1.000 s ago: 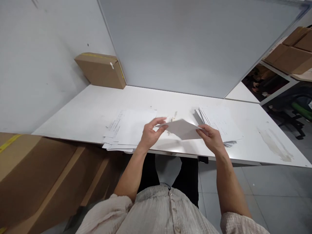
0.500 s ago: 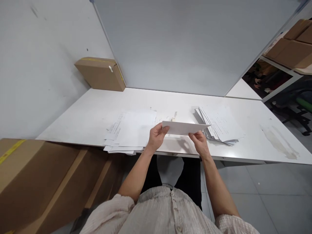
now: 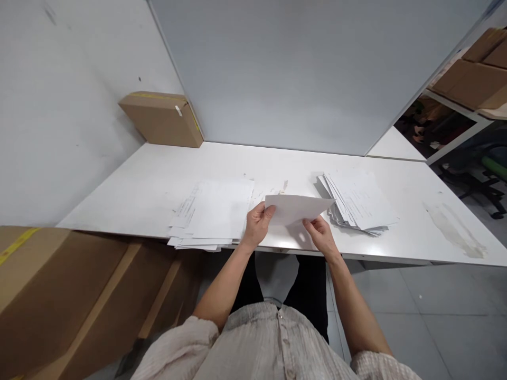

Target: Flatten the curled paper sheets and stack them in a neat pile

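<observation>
A white sheet of paper is held up over the front of the white table, tilted and slightly bowed. My left hand pinches its left edge, thumb on the near face. At its lower right, my right hand grips the edge between thumb and fingers. Whether it is one sheet or a few together, I cannot tell. Left of my hands lies a loose stack of papers, its edges uneven and partly over the table's front. Another fanned pile of papers, with faint writing, lies to the right.
A cardboard box stands at the table's back left corner, against a grey panel. Large cartons fill the lower left beside the table. More boxes and a chair are at the right.
The paper has tipped so that more of its near face shows, and it bows more. My right hand has moved slightly left and down; my left hand shifted a little right.
</observation>
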Tool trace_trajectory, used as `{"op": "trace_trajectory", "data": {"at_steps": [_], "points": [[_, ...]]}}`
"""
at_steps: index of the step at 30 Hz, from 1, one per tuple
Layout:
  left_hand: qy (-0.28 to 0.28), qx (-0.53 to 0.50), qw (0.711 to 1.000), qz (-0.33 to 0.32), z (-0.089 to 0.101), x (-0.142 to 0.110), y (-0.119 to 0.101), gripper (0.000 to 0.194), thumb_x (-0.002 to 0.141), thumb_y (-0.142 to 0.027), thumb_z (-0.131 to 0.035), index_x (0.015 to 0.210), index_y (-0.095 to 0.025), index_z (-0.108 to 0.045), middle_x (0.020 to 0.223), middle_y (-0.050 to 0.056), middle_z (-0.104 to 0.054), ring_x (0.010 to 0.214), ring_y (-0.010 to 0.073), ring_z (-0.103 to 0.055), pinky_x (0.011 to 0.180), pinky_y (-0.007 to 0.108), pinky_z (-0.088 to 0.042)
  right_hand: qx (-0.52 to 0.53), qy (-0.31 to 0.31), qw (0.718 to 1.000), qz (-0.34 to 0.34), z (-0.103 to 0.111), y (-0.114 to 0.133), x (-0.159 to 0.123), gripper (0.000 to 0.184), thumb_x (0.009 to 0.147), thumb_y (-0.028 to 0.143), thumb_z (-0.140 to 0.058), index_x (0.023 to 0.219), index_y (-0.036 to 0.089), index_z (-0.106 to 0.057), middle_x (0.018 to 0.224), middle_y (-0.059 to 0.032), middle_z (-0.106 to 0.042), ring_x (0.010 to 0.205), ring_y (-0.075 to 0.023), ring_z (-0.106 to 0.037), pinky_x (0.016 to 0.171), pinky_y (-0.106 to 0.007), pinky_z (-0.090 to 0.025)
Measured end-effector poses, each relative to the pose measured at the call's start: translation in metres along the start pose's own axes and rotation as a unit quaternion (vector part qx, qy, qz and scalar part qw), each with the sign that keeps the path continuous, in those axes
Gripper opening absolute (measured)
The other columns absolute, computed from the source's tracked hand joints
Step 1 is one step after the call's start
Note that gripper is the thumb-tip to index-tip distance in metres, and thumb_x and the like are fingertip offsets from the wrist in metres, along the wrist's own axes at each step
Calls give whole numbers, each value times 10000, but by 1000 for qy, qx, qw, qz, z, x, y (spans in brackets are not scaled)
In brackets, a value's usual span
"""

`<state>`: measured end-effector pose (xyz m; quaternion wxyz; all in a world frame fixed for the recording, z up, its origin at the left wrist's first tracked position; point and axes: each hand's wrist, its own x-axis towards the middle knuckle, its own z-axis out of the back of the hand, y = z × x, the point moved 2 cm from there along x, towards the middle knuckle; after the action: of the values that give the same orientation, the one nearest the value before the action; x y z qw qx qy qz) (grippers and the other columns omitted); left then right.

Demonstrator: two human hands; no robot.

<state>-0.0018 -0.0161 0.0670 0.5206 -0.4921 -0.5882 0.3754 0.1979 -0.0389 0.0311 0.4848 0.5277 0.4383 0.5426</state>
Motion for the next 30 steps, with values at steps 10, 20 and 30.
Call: {"op": "trace_trajectory", "data": {"at_steps": [10,20,30], "points": [[24,67,983,170,4,-14,30,272,792,-402,-599,900,-155,-631,633,-10,-596,581,119,-553,600,246,-468,22,-15,970,-242,22,6,-65,403,742,466,-651,1036,190,-643,865,-38,-720,757,-221,-652,665,-308,-506],[18,337,941,-17,11,5,56,324,889,-214,-409,1167,-178,-570,997,81,-676,937,187,-620,857,338,-466,98,-36,933,-344,27,-14,-94,439,668,438,-730,1012,172,-670,846,-62,-738,700,-235,-684,658,-338,-537],[111,435,889,-84,2,6,64,501,847,-46,-329,1277,-227,-513,1026,61,-605,955,190,-520,865,333,-432,59,-44,935,-347,29,-10,-79,407,701,420,-698,1021,169,-668,860,-54,-740,710,-243,-686,625,-325,-540]]}}
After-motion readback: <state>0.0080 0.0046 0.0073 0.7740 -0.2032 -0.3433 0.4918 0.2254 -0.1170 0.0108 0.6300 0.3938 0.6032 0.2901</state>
